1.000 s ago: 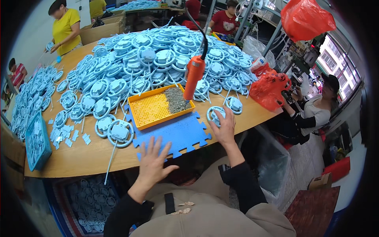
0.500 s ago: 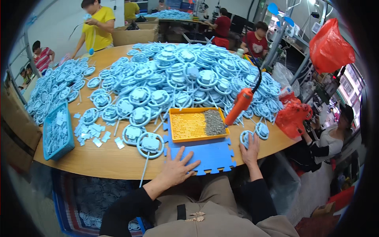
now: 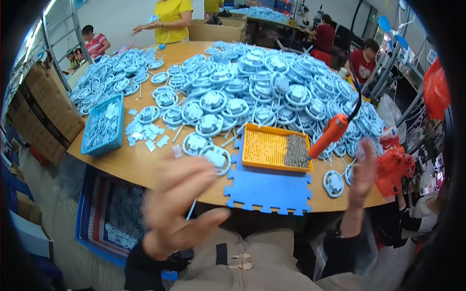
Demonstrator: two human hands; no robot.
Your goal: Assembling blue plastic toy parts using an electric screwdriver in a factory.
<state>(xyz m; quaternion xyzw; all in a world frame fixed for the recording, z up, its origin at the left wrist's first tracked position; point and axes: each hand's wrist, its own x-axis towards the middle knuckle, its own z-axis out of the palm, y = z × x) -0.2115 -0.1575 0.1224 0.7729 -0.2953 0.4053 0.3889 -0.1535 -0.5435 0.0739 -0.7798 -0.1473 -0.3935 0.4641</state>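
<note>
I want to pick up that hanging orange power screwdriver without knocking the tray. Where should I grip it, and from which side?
Probably around the orange power screwdriver mid-body, coming from the right with the right hand. It hangs tilted from its black cord, tip low over the orange tray, so the barrel's right flank is open.

This is a factory assembly workshop. A long wooden table (image 3: pixel 145 165) is heaped with hundreds of identical pale blue round plastic parts (image 3: pixel 252 87), piled thickest toward twelve o'clock. An orange rectangular plastic tray of small screws (image 3: pixel 276 148) sits on a blue foam puzzle-edged mat (image 3: pixel 269 191) at six o'clock, and an orange powered screwdriver hanging on a black cable (image 3: pixel 330 135) is at three o'clock. A blue plastic basket (image 3: pixel 103 127) and stacked brown cardboard boxes (image 3: pixel 43 109) stand at nine o'clock. Other workers sit and stand around the far edge.
</note>
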